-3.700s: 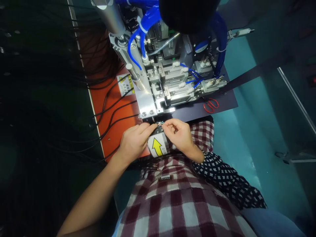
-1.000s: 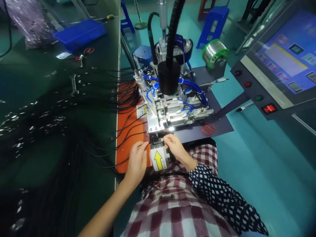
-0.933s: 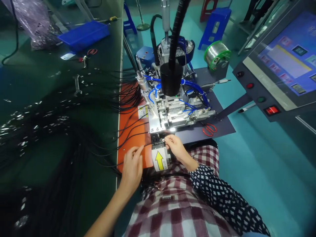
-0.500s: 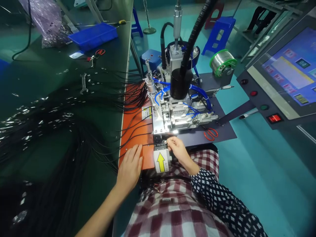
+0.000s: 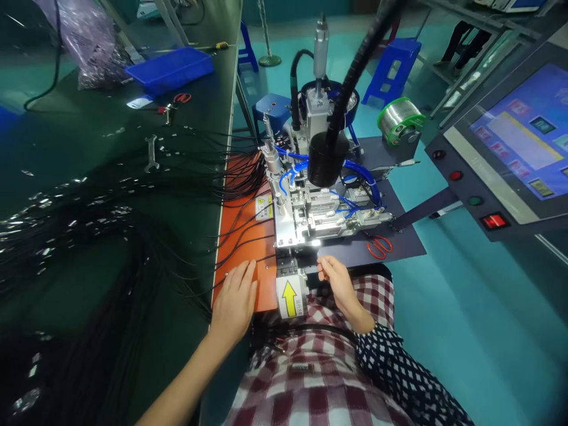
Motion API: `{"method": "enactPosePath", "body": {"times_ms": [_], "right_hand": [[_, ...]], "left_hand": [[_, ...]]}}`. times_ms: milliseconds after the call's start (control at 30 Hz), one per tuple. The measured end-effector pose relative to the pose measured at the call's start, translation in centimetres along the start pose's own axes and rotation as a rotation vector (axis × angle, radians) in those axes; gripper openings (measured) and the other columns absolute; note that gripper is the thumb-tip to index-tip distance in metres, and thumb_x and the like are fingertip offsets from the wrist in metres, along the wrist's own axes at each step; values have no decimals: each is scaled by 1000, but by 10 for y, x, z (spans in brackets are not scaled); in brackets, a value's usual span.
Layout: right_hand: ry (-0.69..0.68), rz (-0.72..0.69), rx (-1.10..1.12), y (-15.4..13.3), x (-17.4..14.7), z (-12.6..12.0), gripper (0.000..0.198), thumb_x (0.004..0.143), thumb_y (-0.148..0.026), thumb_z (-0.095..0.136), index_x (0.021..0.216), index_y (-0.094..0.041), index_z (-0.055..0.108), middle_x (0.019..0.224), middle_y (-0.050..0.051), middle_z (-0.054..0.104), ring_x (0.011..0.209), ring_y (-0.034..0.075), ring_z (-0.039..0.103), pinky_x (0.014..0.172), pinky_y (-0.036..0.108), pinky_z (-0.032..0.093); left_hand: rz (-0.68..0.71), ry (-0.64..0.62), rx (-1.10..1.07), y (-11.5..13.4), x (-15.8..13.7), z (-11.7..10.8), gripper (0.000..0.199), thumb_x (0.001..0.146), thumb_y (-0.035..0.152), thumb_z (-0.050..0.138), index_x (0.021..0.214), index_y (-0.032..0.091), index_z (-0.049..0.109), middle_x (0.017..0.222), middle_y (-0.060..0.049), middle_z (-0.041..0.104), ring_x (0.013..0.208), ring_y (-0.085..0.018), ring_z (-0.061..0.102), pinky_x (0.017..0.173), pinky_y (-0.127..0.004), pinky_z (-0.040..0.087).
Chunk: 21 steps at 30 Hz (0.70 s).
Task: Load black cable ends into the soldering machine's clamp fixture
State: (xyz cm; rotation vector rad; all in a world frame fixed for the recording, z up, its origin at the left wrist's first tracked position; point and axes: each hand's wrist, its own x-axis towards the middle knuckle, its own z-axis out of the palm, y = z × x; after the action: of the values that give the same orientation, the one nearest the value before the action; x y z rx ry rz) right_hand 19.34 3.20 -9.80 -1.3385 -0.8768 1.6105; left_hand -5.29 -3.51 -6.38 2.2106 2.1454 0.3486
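My left hand lies flat on the orange plate, fingers stretched out beside the thin black cables. Right of the feed track, my right hand is raised with curled fingers and pinched tips, apart from the machine. Whether anything small is in that pinch cannot be made out. Between my hands is a white block with a yellow arrow, below the dark track of the machine. Several cables cross the orange plate towards the machine; their ends there are hidden.
A large bundle of black cables covers the table at left, with a wrench and a blue bin behind. Red-handled scissors lie right of the machine. A solder spool and a screen panel stand further right.
My right hand has drawn back rightward and down from the track, away from the cable end it was pinching. My left hand stays almost in place.
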Motion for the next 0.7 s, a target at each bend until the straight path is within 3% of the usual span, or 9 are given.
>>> {"method": "enactPosePath", "body": {"times_ms": [167, 333, 400, 500, 600, 700], "right_hand": [[-23, -20, -13, -7, -3, 0, 35, 80, -51, 67, 79, -17, 62, 71, -1, 54, 58, 11, 46, 60, 26, 34], [-4, -10, -76, -12, -6, -11, 37, 79, -54, 67, 76, -18, 59, 62, -2, 51, 59, 13, 44, 60, 27, 35], [-2, -20, -105, -12, -6, -17, 38, 80, -55, 66, 73, -18, 59, 60, -2, 50, 59, 13, 43, 60, 26, 35], [19, 9, -145, -10, -6, -27, 38, 79, -56, 66, 74, -18, 60, 60, -2, 51, 58, 13, 43, 58, 25, 36], [67, 9, -189, -3, -4, -40, 42, 75, -60, 67, 71, -19, 61, 62, -1, 53, 56, 12, 44, 55, 24, 38], [121, 24, -246, 3, -2, -55, 49, 63, -69, 71, 64, -20, 62, 59, 1, 56, 54, 15, 50, 52, 27, 44]], "left_hand": [[-6, 16, 8, 2, 43, -6, 44, 97, 26, 34, 132, 12, 55, 135, -16, 58, 126, -31, 53, 104, -45, 47], [9, -6, -39, -11, 89, -44, 33, 97, 26, 36, 109, 19, 66, 109, -8, 70, 96, -21, 67, 85, -32, 54], [-8, 38, -37, -23, 122, -60, 33, 98, 27, 34, 105, 20, 66, 103, -8, 69, 97, -20, 66, 86, -31, 53], [-2, 77, -28, -42, 187, -72, 30, 97, 24, 37, 107, 18, 65, 111, -9, 66, 109, -22, 60, 94, -33, 49], [38, 54, -20, -55, 255, -65, 24, 94, 25, 49, 111, 17, 64, 120, -11, 62, 115, -22, 56, 100, -36, 46], [71, -3, -4, -61, 311, -46, 36, 91, 36, 58, 121, 16, 57, 126, -11, 58, 111, -24, 58, 94, -47, 50]]}}
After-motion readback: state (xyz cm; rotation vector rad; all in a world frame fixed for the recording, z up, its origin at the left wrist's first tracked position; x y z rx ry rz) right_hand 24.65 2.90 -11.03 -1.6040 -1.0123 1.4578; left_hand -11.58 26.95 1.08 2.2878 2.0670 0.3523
